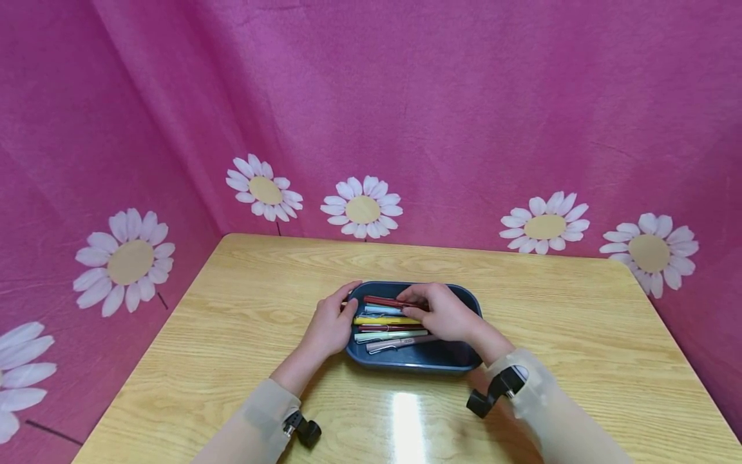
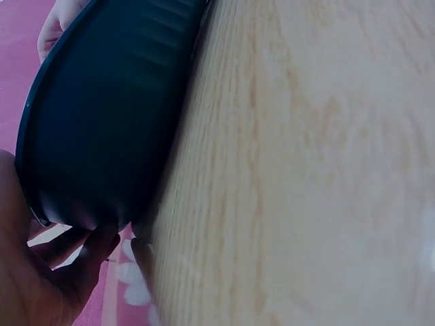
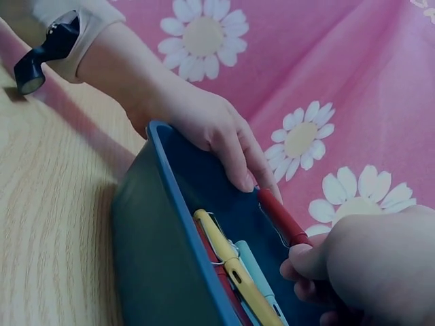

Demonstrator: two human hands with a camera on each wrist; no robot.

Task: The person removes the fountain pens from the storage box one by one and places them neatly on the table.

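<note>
A dark blue plastic bin with rounded corners stands on the table. My left hand grips its left end, thumb over the rim and fingers around the outside wall. Inside, my right hand pinches a red pen between thumb and fingers, near the far wall. Other pens lie side by side there: a light blue pen, a yellow pen, a dark red pen, a pale green pen and a greyish pen. The right hand covers some of their right ends.
The wooden table extends around the bin on all sides. A pink curtain with white daisies hangs behind it and along the left. Black wrist mounts are strapped over both sleeves, and light reflects off the table's near part.
</note>
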